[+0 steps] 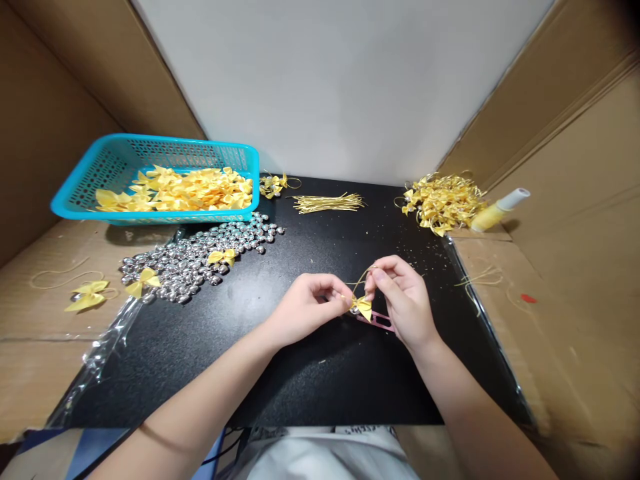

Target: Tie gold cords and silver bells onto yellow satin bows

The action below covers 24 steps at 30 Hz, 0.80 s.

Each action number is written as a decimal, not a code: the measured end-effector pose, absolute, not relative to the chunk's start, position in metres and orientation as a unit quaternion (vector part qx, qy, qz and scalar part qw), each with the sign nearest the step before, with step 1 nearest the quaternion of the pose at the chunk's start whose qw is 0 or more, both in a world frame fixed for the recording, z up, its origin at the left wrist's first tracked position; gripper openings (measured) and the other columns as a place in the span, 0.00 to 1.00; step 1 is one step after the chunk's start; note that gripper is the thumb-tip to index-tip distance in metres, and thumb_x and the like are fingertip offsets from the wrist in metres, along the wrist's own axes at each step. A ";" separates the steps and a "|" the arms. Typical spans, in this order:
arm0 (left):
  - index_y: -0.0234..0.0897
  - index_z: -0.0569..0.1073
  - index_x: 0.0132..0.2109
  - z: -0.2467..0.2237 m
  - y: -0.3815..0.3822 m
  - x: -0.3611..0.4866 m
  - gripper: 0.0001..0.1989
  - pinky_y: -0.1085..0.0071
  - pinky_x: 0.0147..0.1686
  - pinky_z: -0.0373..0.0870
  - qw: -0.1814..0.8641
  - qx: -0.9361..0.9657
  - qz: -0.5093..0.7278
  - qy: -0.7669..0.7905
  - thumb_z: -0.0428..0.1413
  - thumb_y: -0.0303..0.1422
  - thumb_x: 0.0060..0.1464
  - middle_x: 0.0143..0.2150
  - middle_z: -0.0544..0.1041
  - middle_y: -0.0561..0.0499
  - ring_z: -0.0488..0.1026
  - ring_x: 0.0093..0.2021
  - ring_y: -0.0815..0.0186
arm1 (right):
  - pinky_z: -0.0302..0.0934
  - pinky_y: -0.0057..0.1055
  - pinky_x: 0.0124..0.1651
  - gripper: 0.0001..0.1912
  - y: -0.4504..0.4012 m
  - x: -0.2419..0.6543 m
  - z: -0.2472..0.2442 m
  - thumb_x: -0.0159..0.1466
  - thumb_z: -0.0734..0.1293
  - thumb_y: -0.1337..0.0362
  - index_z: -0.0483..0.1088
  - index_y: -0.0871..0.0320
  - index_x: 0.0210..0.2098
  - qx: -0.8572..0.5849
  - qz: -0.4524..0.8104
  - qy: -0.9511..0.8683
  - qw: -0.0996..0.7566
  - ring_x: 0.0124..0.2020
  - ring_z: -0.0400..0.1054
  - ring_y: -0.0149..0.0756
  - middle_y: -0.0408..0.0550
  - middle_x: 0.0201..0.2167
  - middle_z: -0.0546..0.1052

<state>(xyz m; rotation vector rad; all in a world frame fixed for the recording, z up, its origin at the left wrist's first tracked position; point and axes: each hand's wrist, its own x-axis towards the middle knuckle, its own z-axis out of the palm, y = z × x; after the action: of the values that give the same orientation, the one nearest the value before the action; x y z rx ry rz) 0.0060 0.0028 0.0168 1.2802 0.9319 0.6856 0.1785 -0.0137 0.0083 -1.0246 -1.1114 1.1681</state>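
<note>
While left hand (313, 308) pinches bow (365, 309) — yellow, pointed-tailed | right hand (404, 301) pinches gold cord (359, 281)

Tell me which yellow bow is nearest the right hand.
The bow between the left hand and right hand; all others, including those in the blue basket, lie farther away.

The person wears a pale garment (330, 461) (dark lettering (367, 431) near its edge), with bare forearms (213, 390).

A pale wall (300, 80) stands at the far side of a black table (225, 380), with tall cardboard panels (530, 113) to left and right. Clear plastic (103, 353) edges the table at left, and a small red scrap (529, 298) lies on a cardboard sheet (515, 340) at right.
</note>
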 end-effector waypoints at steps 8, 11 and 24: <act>0.33 0.74 0.27 0.018 0.001 0.007 0.07 0.77 0.24 0.62 0.622 0.565 0.342 0.420 0.62 0.32 0.46 0.23 0.71 0.54 0.65 0.23 0.73 | 0.58 0.26 0.26 0.08 -0.016 0.180 0.013 0.60 0.69 0.60 0.69 0.56 0.29 -0.455 0.482 -0.507 0.552 0.22 0.60 0.27 0.38 0.22 0.68; 0.32 0.76 0.27 0.018 0.001 0.007 0.07 0.76 0.26 0.65 0.640 0.556 0.334 0.412 0.60 0.32 0.48 0.22 0.73 0.52 0.67 0.23 0.72 | 0.57 0.25 0.24 0.09 -0.017 0.179 0.016 0.61 0.68 0.59 0.68 0.56 0.29 -0.460 0.492 -0.511 0.534 0.21 0.60 0.27 0.38 0.20 0.67; 0.33 0.81 0.32 0.011 0.003 0.009 0.07 0.72 0.32 0.74 0.618 0.467 0.423 0.470 0.66 0.31 0.42 0.29 0.82 0.48 0.77 0.28 0.67 | 0.62 0.40 0.44 0.07 -0.021 0.185 0.016 0.63 0.65 0.61 0.72 0.54 0.29 -0.440 0.320 -0.651 0.529 0.37 0.68 0.40 0.46 0.32 0.74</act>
<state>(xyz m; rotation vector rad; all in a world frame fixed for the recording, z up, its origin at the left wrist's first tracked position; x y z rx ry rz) 0.0085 0.0034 0.0106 1.0750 1.0820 0.9735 0.1847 -0.0212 0.0158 -1.0516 -1.5548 0.7641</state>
